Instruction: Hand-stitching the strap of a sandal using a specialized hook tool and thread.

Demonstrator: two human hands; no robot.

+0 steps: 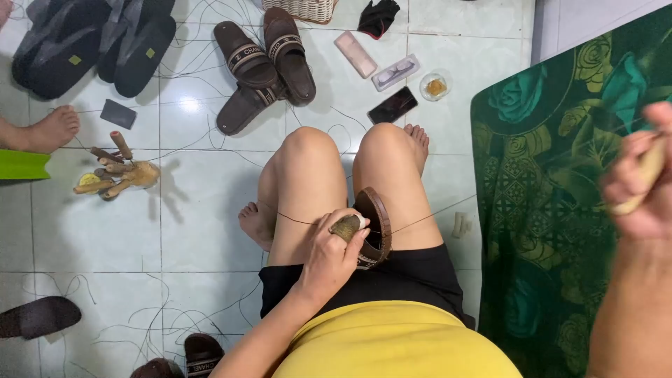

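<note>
A: My left hand (pixel 341 241) pinched the brown sandal (pixel 376 227) against my thigh; my right hand (pixel 640 178), raised near the camera, closed on a pale tool handle (pixel 647 171), pulling the thread (pixel 434 213) taut.

B: How did it handle?

A: I judged it light, with a stiff sole and flexible strap. Best held at the sole's edge.

Brown sandal (pixel 376 227) on edge betw. thighs, thin thread (pixel 427 218) taut thru it; pale tool (pixel 644 175) raised at right.
</note>
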